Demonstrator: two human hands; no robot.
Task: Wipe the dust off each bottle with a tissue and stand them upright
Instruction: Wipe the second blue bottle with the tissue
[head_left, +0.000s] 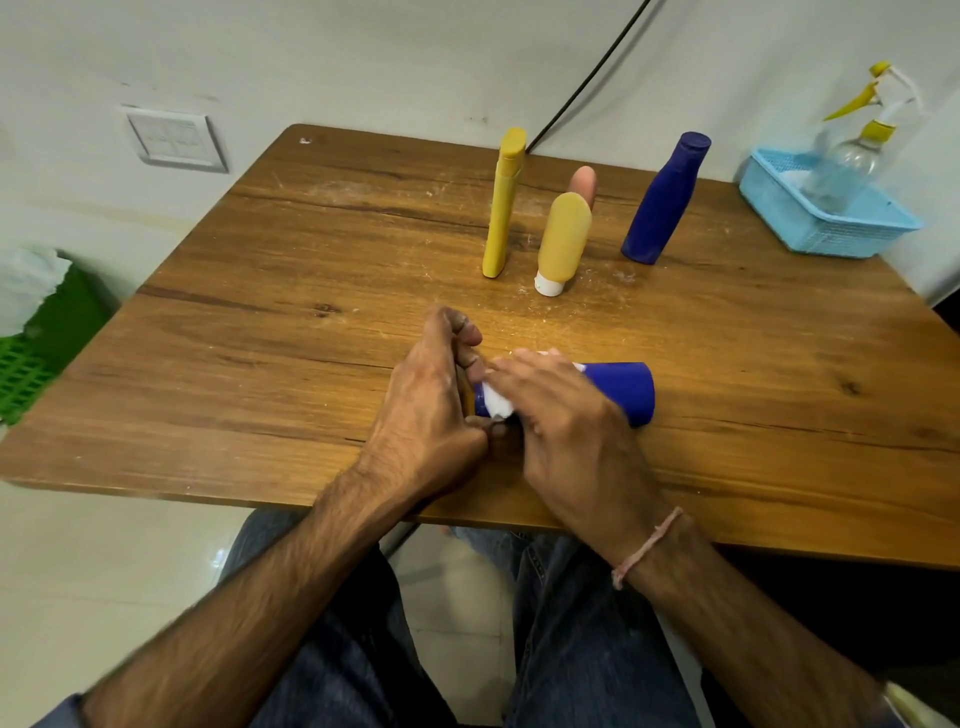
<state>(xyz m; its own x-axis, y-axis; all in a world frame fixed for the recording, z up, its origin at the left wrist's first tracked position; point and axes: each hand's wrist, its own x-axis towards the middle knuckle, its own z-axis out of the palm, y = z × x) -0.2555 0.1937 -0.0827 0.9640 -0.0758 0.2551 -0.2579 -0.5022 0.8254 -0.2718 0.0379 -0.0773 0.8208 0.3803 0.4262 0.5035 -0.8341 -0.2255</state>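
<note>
Our left hand (431, 395) is curled round one end of the lying blue bottle (623, 392) and holds it tight. Our right hand (561, 410) lies over the middle of it, with fingers bent round a white tissue (496, 400) that presses on the bottle. That bottle lies on its side on the wooden table (260, 338), near the front edge. Farther back stand a tall yellow bottle (503, 208), a yellow tube (563, 234) on its white cap, and a second blue bottle (665, 200), all upright. A light blue basket (831, 228) with clear spray bottles (857, 156) sits at the far right corner. A green crate (31, 374) is off to the left.
</note>
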